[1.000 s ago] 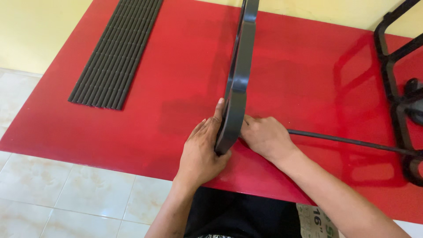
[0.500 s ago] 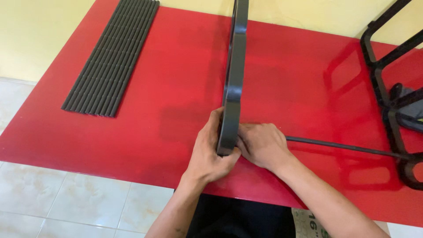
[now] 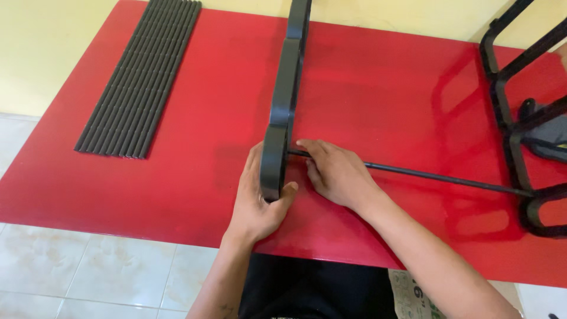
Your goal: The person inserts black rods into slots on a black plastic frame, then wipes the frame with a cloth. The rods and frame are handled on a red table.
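I see no container on the red table (image 3: pixel 177 177); everything lies or stands directly on its surface.

I count one black frame panel (image 3: pixel 287 88), standing on its thin edge near the middle of the table. Its long axis runs from my body toward the far yellow wall (image 3: pixel 47 47), so one end points at me and the other end leaves the picture at the top. I count one thin black rod (image 3: pixel 437 175). It lies almost flat, its long axis going from the near end of the panel to the right, where it reaches a second black frame (image 3: pixel 508 118) at the right edge of the table. At the far left there is one flat bundle of dark rods (image 3: pixel 142 82), laid side by side and pointing away from me; they are too many and too close for me to count exactly.

My left hand (image 3: pixel 257 201) is clamped on the near end of the panel, thumb on the right face and the other fingers wrapped on the left face. My right hand (image 3: pixel 336 174) lies just beside the panel, over the rod where it meets the panel. Its fingers are together and bent down on the rod, but I cannot tell if they really grip it.
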